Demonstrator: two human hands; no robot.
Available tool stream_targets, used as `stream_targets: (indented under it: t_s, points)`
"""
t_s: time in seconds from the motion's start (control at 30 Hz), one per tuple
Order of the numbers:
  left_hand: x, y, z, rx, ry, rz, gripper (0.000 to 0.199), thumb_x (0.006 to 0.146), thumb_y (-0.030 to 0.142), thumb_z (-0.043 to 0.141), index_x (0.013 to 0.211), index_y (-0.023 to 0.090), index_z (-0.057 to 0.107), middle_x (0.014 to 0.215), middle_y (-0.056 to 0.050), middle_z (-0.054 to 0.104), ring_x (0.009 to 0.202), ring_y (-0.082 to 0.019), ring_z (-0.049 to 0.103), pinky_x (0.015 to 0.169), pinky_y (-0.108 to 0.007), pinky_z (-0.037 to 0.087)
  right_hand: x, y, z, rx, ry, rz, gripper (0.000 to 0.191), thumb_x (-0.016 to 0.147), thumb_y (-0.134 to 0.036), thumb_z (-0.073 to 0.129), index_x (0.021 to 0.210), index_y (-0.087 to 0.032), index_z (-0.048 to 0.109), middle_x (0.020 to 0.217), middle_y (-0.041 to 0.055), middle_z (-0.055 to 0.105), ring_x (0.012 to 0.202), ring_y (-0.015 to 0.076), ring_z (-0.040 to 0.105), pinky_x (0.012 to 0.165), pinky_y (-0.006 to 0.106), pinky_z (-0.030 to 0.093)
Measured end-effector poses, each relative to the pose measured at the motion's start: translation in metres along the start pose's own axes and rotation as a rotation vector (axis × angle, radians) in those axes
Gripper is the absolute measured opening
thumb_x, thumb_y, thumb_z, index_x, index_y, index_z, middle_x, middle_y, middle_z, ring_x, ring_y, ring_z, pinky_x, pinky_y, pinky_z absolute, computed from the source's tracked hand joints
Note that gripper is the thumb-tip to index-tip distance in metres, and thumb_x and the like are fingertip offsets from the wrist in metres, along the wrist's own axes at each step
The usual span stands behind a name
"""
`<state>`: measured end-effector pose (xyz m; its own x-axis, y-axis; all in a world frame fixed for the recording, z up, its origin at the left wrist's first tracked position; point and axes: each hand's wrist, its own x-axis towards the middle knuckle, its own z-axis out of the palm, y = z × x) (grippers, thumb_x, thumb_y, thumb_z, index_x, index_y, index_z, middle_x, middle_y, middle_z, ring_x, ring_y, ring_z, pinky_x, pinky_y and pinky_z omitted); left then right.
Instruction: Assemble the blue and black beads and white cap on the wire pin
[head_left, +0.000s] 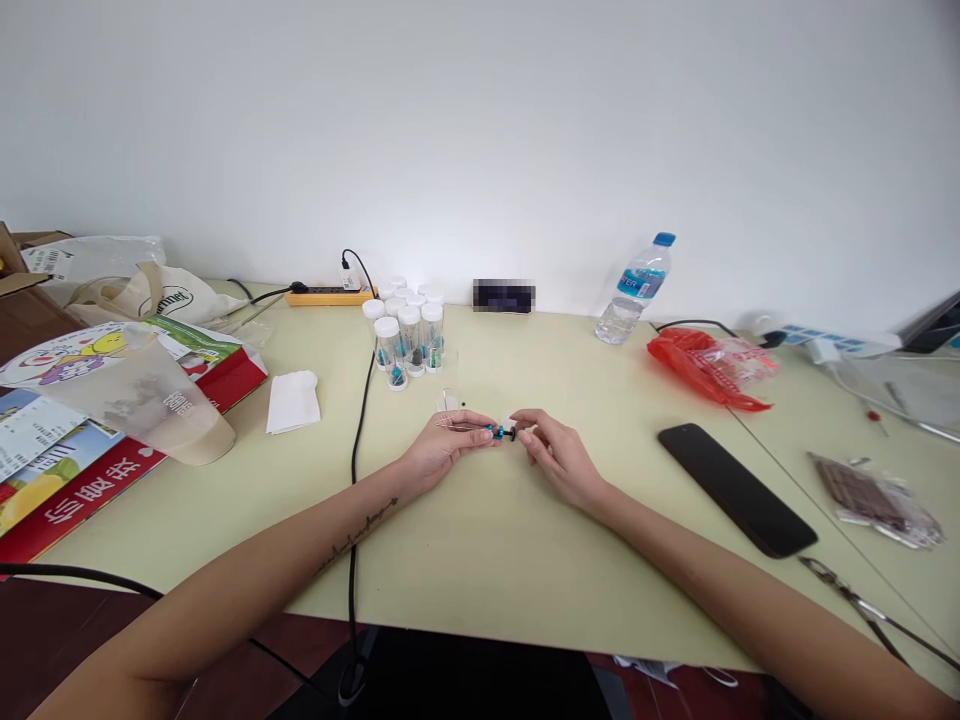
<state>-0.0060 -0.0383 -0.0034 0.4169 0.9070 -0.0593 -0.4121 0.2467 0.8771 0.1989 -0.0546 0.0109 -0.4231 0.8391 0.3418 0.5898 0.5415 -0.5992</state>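
Note:
Near the middle of the table, my left hand [442,447] pinches a small blue and black part [498,432] between thumb and fingers. The part's black end points right, toward my right hand [553,450]. The fingers of my right hand are bent around that black end; whether they touch it is too small to tell. Just beyond my left hand lie a small clear piece and a tiny dark bit [463,404]. Behind them stands a group of clear tubes [396,366] with white caps and small blue and dark pieces inside.
A tilted cup [180,405], a red box [232,378] and white paper [292,402] are at the left. A cable [354,500] crosses the table. Toward the right are a water bottle [634,295], a red bag [697,375], a black phone [735,488] and a brown packet [870,495].

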Motion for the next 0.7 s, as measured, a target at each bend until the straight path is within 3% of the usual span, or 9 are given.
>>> stream_targets:
  t_s: [0.07,0.23,0.37,0.7]
  points:
    - [0.0001,0.0001,0.0,-0.009,0.012,-0.002,0.025,0.063,0.018,0.078,0.085,0.012,0.069,0.087,-0.006,0.071,0.083,-0.018,0.066,0.089,-0.035,0.046,-0.0004,-0.0001,-0.0004,0.014,0.006,-0.027,0.029,0.098,-0.038,0.031,0.11,-0.022,0.051,0.091,0.0028,0.061,0.057,0.0113,0.054,0.065,0.026,0.044]
    - [0.0008,-0.0005,-0.0008,-0.013,0.024,-0.009,0.026,0.063,0.017,0.078,0.087,0.012,0.068,0.087,-0.006,0.07,0.083,-0.018,0.067,0.087,-0.033,0.047,-0.0006,0.0012,0.0,0.009,-0.019,-0.026,0.03,0.098,-0.037,0.029,0.108,-0.022,0.053,0.084,0.0018,0.061,0.059,0.0123,0.054,0.065,0.026,0.044]
    - [0.0007,-0.0013,-0.0016,-0.03,0.023,-0.006,0.027,0.064,0.018,0.078,0.088,0.012,0.068,0.091,-0.007,0.07,0.086,-0.02,0.066,0.088,-0.035,0.046,-0.0008,0.0021,0.0002,0.018,-0.01,-0.011,0.03,0.098,-0.037,0.03,0.116,-0.022,0.049,0.09,0.0028,0.062,0.06,0.0125,0.055,0.066,0.027,0.044]
    - [0.0012,-0.0019,-0.002,-0.019,0.026,-0.001,0.027,0.063,0.017,0.078,0.088,0.012,0.068,0.09,-0.008,0.07,0.085,-0.019,0.066,0.089,-0.034,0.046,-0.0018,0.0026,-0.0009,0.032,0.0,-0.065,0.032,0.099,-0.035,0.027,0.115,-0.024,0.052,0.094,0.0026,0.06,0.057,0.0113,0.054,0.067,0.028,0.045]
